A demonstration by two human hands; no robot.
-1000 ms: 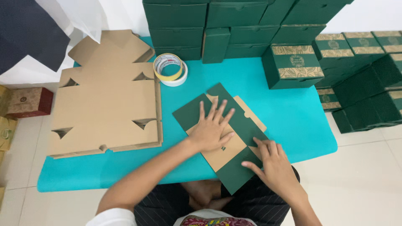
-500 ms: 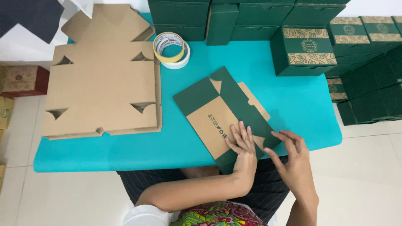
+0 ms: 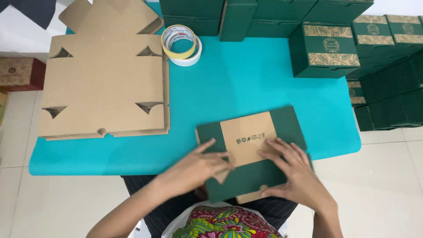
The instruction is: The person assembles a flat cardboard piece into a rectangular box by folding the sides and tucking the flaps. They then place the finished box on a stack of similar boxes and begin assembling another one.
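A flat dark green cardboard box blank [image 3: 282, 125] with a brown inner panel lies at the near edge of the teal table [image 3: 246, 79], partly overhanging it. My left hand [image 3: 194, 169] presses its left side, fingers spread over a folded green flap and the brown panel. My right hand [image 3: 295, 174] presses the right side, fingers on the brown panel, thumb at the blank's lower edge. Both hands lie flat on the blank rather than closed around it.
A stack of flat brown cardboard blanks [image 3: 103, 79] fills the table's left. Two tape rolls [image 3: 181, 43] lie behind it. Finished green boxes with gold leaf bands [image 3: 328, 50] stand along the back and right. A brown-red box [image 3: 20, 72] sits on the floor at left.
The blank has been turned from a diagonal lie to nearly square with the table edge, and pulled closer. Both hands shifted from its right corner to opposite sides.
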